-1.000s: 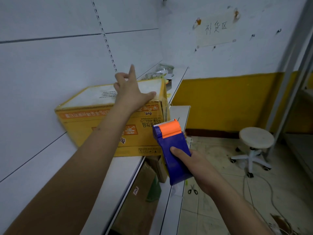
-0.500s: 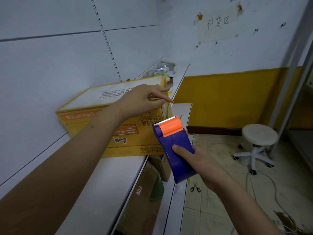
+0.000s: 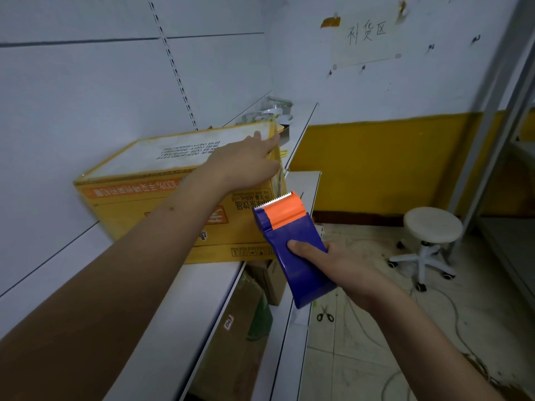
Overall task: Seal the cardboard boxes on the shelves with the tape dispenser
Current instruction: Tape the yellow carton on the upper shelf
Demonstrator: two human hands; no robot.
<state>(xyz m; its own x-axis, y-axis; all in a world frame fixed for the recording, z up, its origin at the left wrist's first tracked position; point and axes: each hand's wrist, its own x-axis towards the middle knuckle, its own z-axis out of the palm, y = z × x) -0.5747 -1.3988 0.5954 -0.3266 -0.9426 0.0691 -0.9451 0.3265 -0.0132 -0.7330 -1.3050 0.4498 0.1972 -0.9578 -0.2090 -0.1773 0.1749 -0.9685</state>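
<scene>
My left hand (image 3: 246, 163) has slid flat to the yellow cardboard box's (image 3: 162, 198) far corner — fingers straight; my right hand (image 3: 341, 264) grips the glossy blue-orange tape dispenser (image 3: 292, 244), just beside that box on the shelf (image 3: 179, 299).

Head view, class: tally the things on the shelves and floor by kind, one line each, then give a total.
Yellow cardboard box on the shelf: 1
Brown boxes below: 2
Tape dispenser: 1
Stool: 1
Scissors: 1
Total: 6

Shop stockroom: white slotted shelving (image 3: 162, 322), cardboard boxes (image 3: 162, 204), handwritten wall sign (image 3: 366, 39), stool (image 3: 431, 227).
</scene>
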